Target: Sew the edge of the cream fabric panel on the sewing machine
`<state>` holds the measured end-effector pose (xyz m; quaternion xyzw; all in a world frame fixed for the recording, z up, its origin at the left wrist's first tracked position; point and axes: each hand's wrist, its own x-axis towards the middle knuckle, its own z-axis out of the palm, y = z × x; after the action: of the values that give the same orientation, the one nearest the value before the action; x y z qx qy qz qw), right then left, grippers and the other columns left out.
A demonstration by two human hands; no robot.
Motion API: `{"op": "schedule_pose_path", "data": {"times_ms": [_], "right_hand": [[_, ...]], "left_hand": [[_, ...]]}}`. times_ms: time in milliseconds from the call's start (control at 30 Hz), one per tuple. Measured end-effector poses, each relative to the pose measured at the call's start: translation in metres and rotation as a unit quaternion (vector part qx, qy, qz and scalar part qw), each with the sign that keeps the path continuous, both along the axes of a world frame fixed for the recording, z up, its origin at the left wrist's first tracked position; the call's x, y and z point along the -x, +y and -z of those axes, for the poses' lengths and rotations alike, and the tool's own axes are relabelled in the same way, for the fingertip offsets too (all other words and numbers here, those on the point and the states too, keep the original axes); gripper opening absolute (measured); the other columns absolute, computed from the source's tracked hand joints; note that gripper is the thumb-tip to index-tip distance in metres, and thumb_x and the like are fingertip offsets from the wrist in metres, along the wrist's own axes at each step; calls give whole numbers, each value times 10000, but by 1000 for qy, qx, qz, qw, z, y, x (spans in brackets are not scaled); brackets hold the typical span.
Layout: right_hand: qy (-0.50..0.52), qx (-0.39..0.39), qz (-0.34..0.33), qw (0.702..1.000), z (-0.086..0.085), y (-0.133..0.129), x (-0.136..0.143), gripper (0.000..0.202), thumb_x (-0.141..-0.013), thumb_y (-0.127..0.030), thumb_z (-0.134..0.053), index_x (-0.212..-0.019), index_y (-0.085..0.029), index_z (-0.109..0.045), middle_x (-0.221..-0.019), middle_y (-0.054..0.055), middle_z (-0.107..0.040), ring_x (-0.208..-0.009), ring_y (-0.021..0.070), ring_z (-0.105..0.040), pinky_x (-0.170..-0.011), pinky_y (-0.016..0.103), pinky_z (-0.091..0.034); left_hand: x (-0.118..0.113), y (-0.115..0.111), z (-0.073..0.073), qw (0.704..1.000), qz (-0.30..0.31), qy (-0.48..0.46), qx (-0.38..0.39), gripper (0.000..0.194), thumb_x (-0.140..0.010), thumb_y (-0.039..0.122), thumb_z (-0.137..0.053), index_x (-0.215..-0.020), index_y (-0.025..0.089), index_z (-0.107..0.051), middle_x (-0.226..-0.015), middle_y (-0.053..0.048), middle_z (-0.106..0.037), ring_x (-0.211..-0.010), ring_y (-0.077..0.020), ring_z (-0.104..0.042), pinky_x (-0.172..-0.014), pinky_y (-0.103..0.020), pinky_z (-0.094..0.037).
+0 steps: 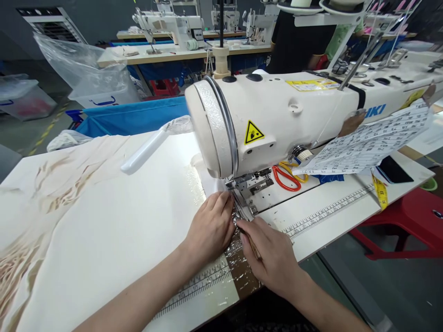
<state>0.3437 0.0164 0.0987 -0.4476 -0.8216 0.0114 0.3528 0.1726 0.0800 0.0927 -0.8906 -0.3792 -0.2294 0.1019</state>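
My left hand (pixel 212 223) lies close to the needle area of a white sewing machine (pixel 263 124), its fingers curled together and pressed down at the edge of pale fabric (pixel 212 184). The fingertips are partly hidden, so their exact grip is unclear. Just to its right, my right hand (pixel 272 253) is closed around a thin brown stick-like tool (pixel 255 246); its tip is hidden by the fingers. Shiny silvery material (pixel 236 216) shows between the two hands, beside the presser foot.
Red-handled scissors (pixel 286 179) lie under the machine arm. A printed paper sheet (pixel 370 143), a phone (pixel 394 168) and a yellow tape measure (pixel 380 191) are at right. Cream fabric (pixel 20 267) is bunched at left. A red stool (pixel 411 216) stands beside the table.
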Motion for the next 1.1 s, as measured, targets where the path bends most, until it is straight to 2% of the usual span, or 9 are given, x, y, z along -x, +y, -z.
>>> {"op": "schedule_pose_path", "data": {"times_ms": [233, 567, 800, 967, 1100], "right_hand": [[-63, -41, 52, 996, 1, 6, 8, 259, -1023, -186, -389, -1165, -116, -594, -853, 63, -631, -578, 148, -560, -480, 261, -382], [-124, -61, 89, 986, 4, 6, 15, 268, -1020, -169, -376, -1150, -112, -603, -841, 68, -649, -590, 173, -604, -499, 290, -435], [-189, -48, 130, 972, 6, 9, 21, 354, -940, -89, -418, -1257, -82, -577, -877, 98, -673, -601, 202, -637, -488, 314, -444], [-151, -43, 110, 981, 3, 3, 17, 320, -993, -144, -394, -1232, -100, -602, -892, 97, -680, -632, 202, -649, -504, 306, -447], [-48, -6, 29, 998, 2, -13, 4, 310, -1029, -197, -388, -1276, -140, -568, -936, 87, -684, -755, 200, -679, -576, 275, -494]], "left_hand": [[2, 2, -1, 1000, 13, -11, -22, 403, -934, 140, -384, -1283, -10, -518, -1238, -219, -575, -1172, -313, -531, -1009, -468, -502], [2, 3, -1, 1000, -3, -14, -16, 398, -948, 162, -383, -1282, -7, -519, -1216, -200, -570, -1128, -303, -536, -973, -459, -503], [8, 10, 0, 1000, -7, -29, 5, 410, -938, 177, -383, -1286, 11, -521, -1273, -197, -559, -1177, -308, -513, -1000, -482, -488], [12, 14, -2, 999, -6, -48, 22, 384, -939, 172, -393, -1269, 48, -545, -1315, -174, -559, -1255, -296, -481, -1080, -499, -430], [22, -4, -20, 998, -13, -21, 61, 376, -952, 168, -407, -1296, 65, -521, -1351, -168, -541, -1262, -285, -490, -1070, -497, -446]]}}
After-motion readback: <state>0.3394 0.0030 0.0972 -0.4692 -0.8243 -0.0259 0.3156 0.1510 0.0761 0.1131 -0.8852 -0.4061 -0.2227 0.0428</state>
